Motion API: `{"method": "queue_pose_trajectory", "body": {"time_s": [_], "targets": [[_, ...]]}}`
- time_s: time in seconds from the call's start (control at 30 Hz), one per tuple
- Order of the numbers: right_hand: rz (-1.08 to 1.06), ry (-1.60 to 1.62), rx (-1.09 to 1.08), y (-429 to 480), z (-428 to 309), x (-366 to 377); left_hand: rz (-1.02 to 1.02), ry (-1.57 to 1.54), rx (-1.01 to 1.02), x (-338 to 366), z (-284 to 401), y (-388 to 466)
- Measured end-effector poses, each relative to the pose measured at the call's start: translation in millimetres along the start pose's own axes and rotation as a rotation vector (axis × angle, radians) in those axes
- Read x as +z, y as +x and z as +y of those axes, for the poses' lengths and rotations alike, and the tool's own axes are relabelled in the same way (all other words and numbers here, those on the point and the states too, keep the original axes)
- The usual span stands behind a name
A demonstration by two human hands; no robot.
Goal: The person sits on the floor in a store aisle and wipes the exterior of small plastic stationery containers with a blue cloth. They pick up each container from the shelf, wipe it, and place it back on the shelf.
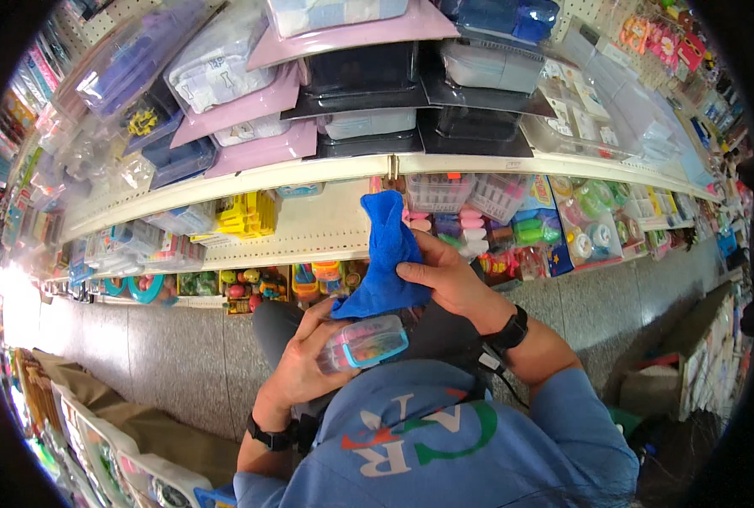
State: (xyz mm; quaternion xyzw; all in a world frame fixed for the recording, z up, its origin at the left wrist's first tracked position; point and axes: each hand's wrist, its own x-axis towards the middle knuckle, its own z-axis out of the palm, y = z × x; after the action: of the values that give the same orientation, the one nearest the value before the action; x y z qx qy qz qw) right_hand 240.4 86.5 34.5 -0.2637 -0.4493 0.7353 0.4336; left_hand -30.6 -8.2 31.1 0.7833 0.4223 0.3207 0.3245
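My left hand grips a small clear plastic box with a light-blue rim, tilted over my lap. Colourful small contents show through its wall, too blurred to name. In my right hand a bright blue cloth is pinched between thumb and fingers. One end of the cloth sticks up towards the shelf, and its lower edge hangs by the box, close to my left fingers. Whether cloth and box touch, I cannot tell.
Packaged goods on black and pink cards crowd the upper shelf. On the lower shelf stand yellow packs and clear plastic baskets. Small toys sit below. White bins line the aisle behind.
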Motion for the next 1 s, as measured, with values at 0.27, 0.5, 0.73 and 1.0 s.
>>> {"method": "queue_pose_trajectory", "body": {"time_s": [0.27,0.5,0.73,1.0], "targets": [[-0.092,-0.426,-0.074,0,-7,20,-0.008,-0.260,0.003,-19,12,8],[-0.106,-0.375,-0.107,7,1,31,-0.062,-0.288,0.036,-12,16,25],[-0.083,-0.178,0.324,3,8,24,-0.029,-0.215,0.010,-24,13,15],[-0.059,0.052,0.003,3,10,13,-0.039,-0.093,-0.049,-23,11,12]]}}
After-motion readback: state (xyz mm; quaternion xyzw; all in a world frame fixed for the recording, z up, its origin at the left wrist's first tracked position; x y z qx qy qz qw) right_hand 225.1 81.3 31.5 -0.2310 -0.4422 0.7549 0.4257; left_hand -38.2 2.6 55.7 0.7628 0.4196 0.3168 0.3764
